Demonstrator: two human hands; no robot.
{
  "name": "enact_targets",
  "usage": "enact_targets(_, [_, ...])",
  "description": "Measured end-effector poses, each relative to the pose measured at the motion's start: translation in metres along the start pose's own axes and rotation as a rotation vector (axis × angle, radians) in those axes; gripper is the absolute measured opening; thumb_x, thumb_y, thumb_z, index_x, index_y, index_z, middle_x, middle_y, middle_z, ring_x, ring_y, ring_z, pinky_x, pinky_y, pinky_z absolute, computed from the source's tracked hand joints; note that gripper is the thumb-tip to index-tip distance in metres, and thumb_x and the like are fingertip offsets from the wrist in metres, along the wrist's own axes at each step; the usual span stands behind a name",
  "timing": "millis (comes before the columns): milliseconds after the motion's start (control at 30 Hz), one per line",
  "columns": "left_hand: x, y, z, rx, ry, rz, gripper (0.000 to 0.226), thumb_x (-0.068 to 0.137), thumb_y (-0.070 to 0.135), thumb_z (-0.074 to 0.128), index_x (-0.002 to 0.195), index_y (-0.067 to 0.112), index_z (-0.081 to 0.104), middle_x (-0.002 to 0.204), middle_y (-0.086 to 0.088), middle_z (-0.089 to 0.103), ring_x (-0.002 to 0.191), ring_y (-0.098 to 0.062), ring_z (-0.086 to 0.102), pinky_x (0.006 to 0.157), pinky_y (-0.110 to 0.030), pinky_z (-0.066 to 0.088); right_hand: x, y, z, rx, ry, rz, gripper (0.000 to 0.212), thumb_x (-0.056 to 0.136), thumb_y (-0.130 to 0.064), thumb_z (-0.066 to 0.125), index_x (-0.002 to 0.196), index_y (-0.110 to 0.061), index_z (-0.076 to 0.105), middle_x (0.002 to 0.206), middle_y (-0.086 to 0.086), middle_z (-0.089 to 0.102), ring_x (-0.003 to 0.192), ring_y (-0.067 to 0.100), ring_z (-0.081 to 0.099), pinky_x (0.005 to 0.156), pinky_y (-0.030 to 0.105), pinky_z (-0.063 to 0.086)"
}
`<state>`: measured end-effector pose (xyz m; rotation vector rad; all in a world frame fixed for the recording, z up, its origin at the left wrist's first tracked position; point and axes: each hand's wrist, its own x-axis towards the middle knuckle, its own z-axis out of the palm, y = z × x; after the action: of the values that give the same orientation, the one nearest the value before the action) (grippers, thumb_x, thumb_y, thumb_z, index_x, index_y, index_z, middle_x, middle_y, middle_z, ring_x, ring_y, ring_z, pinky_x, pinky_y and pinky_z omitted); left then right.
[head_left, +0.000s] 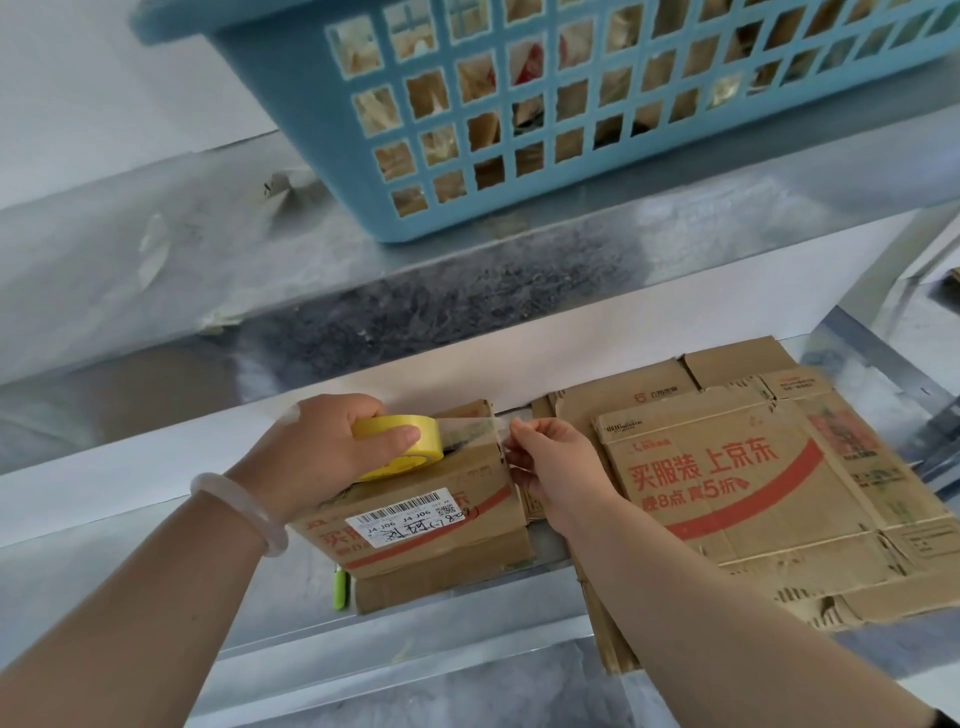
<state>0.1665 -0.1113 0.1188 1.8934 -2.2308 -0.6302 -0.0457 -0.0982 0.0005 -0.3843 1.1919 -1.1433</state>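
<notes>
The left hand (332, 452) curls its fingers round a yellow tape roll (400, 448) resting on a small box (431, 506). The right hand (556, 467) pinches the clear tape end (491, 425) (stretched from the roll). The box sits on a grey metal shelf (291, 613) just beside flattened cardboard (753, 493), with a blue basket (291, 104) on the shelf above and a white wall (78, 78) behind.

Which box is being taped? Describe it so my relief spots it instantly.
On the metal shelf below the blue basket, left of the flattened cartons, sits a small cardboard box under the yellow tape roll. Unlike them it stands assembled and bears a white barcode label.
</notes>
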Motion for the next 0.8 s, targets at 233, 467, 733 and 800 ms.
enact_targets(233, [0.0,0.004,0.0,0.053,-0.001,0.012,0.033,0.081,0.063,0.057,0.074,0.031,0.064,0.068,0.009,0.065,0.067,-0.008,0.062,0.064,-0.035,0.052,-0.005,0.0,0.009,0.015,0.079,0.134,0.022,0.086,-0.017,0.073,0.102,-0.007,0.062,0.086,0.006,0.066,0.068,0.013,0.057,0.082,0.034,0.057])
enact_targets(467, [-0.006,0.002,0.002,0.044,-0.027,0.004,0.032,0.081,0.062,0.057,0.078,0.031,0.063,0.075,0.008,0.065,0.072,-0.01,0.062,0.067,-0.038,0.053,-0.003,0.009,-0.004,0.02,0.024,0.386,0.039,0.077,-0.032,0.081,0.104,-0.019,0.055,0.086,0.007,0.066,0.064,0.012,0.049,0.053,0.022,0.046])
enact_targets(733, [-0.007,-0.001,0.002,0.04,-0.021,0.011,0.031,0.081,0.064,0.055,0.078,0.034,0.061,0.077,0.01,0.064,0.073,-0.009,0.061,0.065,-0.033,0.051,0.0,0.025,-0.014,-0.165,0.125,0.251,0.026,0.09,-0.001,0.064,0.114,-0.011,0.06,0.095,0.009,0.068,0.075,0.018,0.065,0.068,0.033,0.059])
enact_targets(800, [-0.006,-0.002,0.001,0.038,-0.018,0.019,0.031,0.081,0.065,0.055,0.078,0.034,0.061,0.077,0.011,0.063,0.073,-0.009,0.061,0.066,-0.034,0.051,-0.005,0.018,-0.011,-0.396,0.183,-0.018,0.028,0.096,-0.015,0.059,0.122,-0.025,0.057,0.116,-0.001,0.064,0.097,0.015,0.064,0.08,0.031,0.056])
